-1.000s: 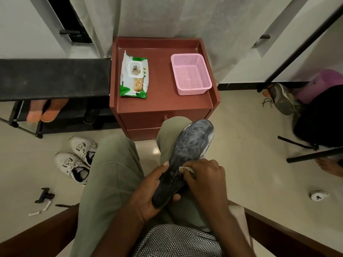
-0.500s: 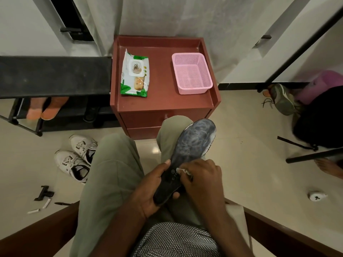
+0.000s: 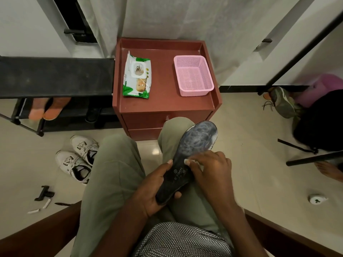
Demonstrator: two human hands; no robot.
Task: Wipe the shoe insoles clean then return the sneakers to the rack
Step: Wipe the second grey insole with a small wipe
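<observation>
A dark shoe insole [image 3: 196,143] with a worn grey toe lies slanted over my right knee. My left hand [image 3: 154,190] grips its heel end from below, thumb on the left edge. My right hand [image 3: 211,169] pinches a small white wipe [image 3: 193,161] and presses it on the insole's middle; most of the wipe is hidden under the fingers. Two white sneakers [image 3: 78,158] stand on the floor to my left, below the black shoe rack [image 3: 55,76].
A red-brown bedside cabinet [image 3: 167,106] stands right in front of my knees, bearing a green wet-wipe pack [image 3: 137,76] and a pink mesh basket [image 3: 193,75]. Orange sandals [image 3: 48,108] sit in the rack. A grey shoe [image 3: 282,101] and another person's foot [image 3: 328,169] are at right.
My right hand has slid the wipe up the insole from near the heel toward the middle. The left hand keeps its hold on the heel.
</observation>
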